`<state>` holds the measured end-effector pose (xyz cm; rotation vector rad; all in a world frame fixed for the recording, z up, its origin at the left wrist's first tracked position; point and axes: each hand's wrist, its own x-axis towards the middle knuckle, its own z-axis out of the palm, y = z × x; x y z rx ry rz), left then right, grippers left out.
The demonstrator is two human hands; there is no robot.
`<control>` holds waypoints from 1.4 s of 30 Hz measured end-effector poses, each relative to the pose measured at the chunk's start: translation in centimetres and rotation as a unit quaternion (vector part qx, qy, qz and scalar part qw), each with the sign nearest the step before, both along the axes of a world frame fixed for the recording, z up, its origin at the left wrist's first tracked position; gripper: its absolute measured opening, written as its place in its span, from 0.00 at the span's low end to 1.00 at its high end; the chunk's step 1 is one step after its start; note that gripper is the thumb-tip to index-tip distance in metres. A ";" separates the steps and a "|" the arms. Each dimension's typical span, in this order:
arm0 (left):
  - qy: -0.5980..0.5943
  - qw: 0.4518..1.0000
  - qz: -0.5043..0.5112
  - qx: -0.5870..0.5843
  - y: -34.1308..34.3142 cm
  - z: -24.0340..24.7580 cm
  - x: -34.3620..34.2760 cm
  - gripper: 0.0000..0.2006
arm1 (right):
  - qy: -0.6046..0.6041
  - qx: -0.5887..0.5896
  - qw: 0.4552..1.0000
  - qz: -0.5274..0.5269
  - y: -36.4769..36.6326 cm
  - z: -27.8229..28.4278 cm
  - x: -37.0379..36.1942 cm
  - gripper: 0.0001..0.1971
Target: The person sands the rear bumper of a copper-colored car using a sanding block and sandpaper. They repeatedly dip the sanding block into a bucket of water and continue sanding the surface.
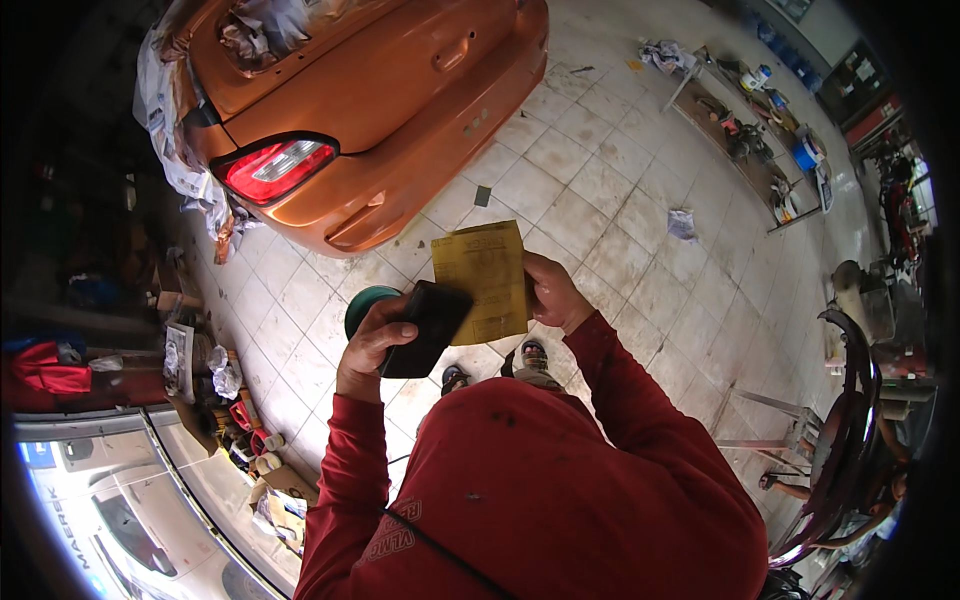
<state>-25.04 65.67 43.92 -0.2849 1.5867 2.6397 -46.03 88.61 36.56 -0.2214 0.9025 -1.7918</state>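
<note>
Reaching forward, your left hand [373, 342] grips a black slab [428, 330] overlapping the yellow sheet [488, 272] your right hand [556, 293] grasps

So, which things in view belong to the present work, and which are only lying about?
In use, it seems:
dark flat object, in left hand
green round object beside it, perhaps
yellow sheet, in right hand

Just lying about, apparently:
small dark piece on floor
greyish sheet on floor

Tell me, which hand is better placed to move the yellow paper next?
Probably the right hand: it holds the yellow paper by its right edge. The left hand looks busy gripping the black flat thing.
</note>
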 end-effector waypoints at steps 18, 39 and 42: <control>-0.022 0.997 0.040 0.058 1.5 -3.8 -0.8 0.40 | -0.001 0.024 0.999 -0.039 0.5 0.2 1.3 0.29; 0.064 0.979 0.067 0.181 2.5 -2.4 -4.0 0.41 | -0.075 -0.046 0.996 -0.007 -0.2 -0.3 1.3 0.54; -0.013 0.994 0.008 0.111 2.9 -0.9 -4.7 0.40 | -0.089 -0.046 0.994 -0.029 0.5 -0.6 1.2 0.53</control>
